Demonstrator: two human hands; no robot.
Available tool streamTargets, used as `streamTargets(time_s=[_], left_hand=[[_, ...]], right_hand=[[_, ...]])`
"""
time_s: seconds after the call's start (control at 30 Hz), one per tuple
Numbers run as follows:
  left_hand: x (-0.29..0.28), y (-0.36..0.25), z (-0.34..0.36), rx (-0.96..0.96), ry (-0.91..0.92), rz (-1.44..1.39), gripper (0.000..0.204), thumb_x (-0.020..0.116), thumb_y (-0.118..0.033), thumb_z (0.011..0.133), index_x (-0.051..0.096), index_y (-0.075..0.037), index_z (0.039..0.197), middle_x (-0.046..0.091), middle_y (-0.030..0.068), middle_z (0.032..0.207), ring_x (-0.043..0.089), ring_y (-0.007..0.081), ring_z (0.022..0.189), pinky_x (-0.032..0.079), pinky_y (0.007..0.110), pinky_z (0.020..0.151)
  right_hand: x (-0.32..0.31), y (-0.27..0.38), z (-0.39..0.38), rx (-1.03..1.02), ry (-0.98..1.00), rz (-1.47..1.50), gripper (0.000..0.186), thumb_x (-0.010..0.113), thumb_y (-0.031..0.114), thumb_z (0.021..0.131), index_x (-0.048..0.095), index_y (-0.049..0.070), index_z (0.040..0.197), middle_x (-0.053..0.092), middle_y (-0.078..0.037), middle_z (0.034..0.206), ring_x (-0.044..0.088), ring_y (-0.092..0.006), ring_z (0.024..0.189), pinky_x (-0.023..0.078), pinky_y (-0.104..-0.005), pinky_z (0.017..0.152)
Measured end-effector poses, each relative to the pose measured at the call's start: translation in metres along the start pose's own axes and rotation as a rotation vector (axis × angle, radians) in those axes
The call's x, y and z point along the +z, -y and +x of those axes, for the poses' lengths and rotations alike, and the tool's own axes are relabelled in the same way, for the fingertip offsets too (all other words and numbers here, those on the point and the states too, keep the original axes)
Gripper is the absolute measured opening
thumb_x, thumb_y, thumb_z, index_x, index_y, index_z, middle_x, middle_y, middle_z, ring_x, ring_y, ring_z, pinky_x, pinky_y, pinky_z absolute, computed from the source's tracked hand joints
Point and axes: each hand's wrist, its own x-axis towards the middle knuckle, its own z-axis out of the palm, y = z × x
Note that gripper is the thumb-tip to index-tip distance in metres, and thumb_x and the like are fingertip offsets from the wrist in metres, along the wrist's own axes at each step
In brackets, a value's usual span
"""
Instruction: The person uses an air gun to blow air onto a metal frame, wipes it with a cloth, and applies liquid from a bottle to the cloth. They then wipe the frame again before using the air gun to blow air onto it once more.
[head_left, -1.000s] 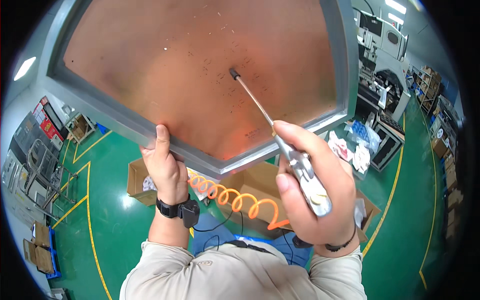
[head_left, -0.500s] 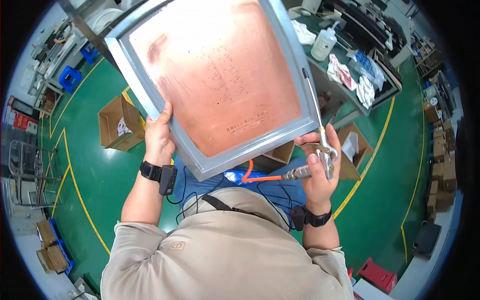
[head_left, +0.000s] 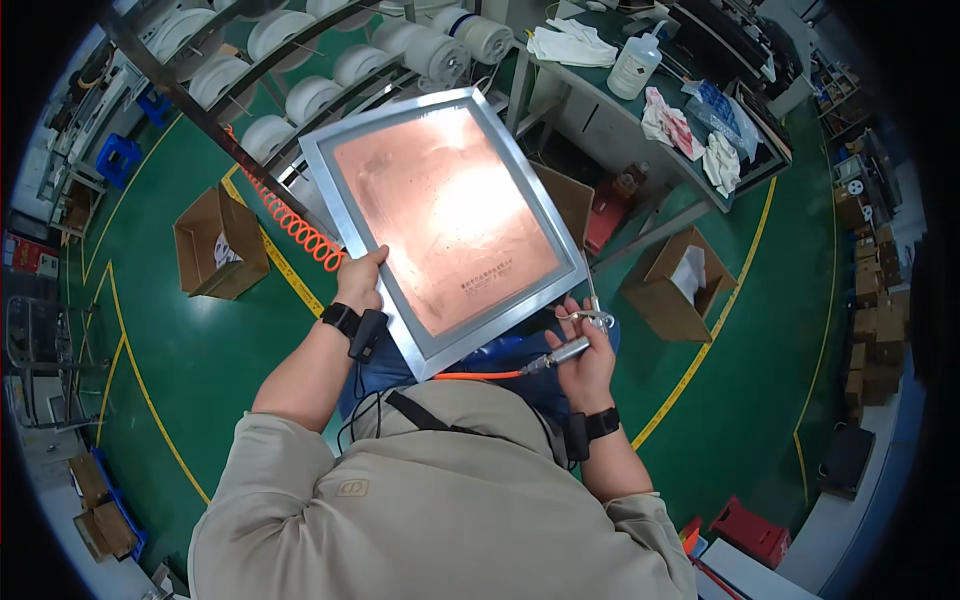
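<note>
A silver-grey rectangular metal frame (head_left: 505,318) around a glossy copper-coloured sheet (head_left: 425,225) is being held before the beige-shirted torso (head_left: 430,490), its left rim being gripped firmly by the left hand (head_left: 358,282). A slim silver metal air gun (head_left: 569,351) is being cradled in the loosely curled right hand (head_left: 588,365). Good handling is probably being served by keeping its tip clear of the sheet. Small dark characters (head_left: 487,278) are being displayed along the sheet's lower part, too fine to be read surely.

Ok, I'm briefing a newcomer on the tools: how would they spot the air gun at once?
Find the big grey frame around the copper-coloured sheet. Just below its right-hand corner, the right hand holds the silver air gun. Unlike the frame, it has a thin nozzle and an orange hose.
</note>
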Motion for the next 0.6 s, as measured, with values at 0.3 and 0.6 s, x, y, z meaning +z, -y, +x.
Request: streamTargets(time_s=[0.3, 0.6], left_hand=[[0.007, 0.055, 0.077, -0.024, 0.161, -0.075, 0.045, 0.074, 0.005, 0.09, 0.054, 0.004, 0.131, 0.069, 0.0217, 0.121, 0.072, 0.0383, 0.103, 0.063, 0.058, 0.084], [0.074, 0.107, 0.083, -0.038, -0.006, -0.048, 0.046, 0.082, -0.001, 0.086, 0.058, 0.002, 0.126, 0.07, 0.0172, 0.116, 0.068, 0.0315, 0.101, 0.058, 0.05, 0.087]], right_hand=[[-0.031, -0.006, 0.014, 0.041, -0.05, 0.072, 0.044, 0.053, 0.011, 0.104, 0.048, 0.012, 0.147, 0.063, -0.011, 0.142, 0.062, -0.0278, 0.131, 0.053, -0.0604, 0.099], [0.004, 0.002, 0.011, 0.018, -0.001, 0.005, 0.051, 0.054, 0.011, 0.103, 0.043, 0.012, 0.154, 0.06, -0.014, 0.147, 0.06, -0.0284, 0.134, 0.05, -0.0621, 0.103]])
